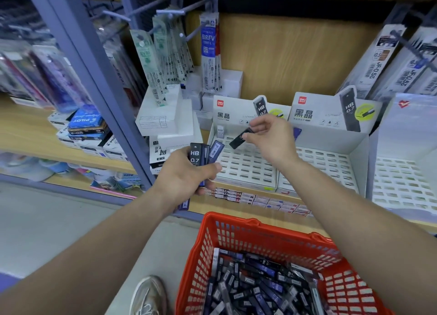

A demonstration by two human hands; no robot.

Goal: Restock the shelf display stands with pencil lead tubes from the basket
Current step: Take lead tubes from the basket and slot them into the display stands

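The tubes [255,286] are small, flat and dark. Some are black and some are dark blue, with white letters that say "HB 0.7". A big heap of them lies in the red basket [236,222] at the bottom middle of the frame.

The left hand [186,175] is in the middle of the frame. Its fingers curl tight round a bunch [201,156] of tubes that stick up like a fan. The right hand [269,137] is just to the right and a bit higher. Its thumb and fingers pinch a single tube [240,139]. That one is tilted and hangs over the first stand [246,168].

The first stand is a white card box with rows of little slots. A lone tube [220,131] stands up in its back left corner. The second stand [331,163] sits right beside it and looks the same. The third stand [402,182] is at the right edge.

Long packs [208,52] hang on hooks at the top. A shoe [149,295] shows at the bottom, left of the basket.
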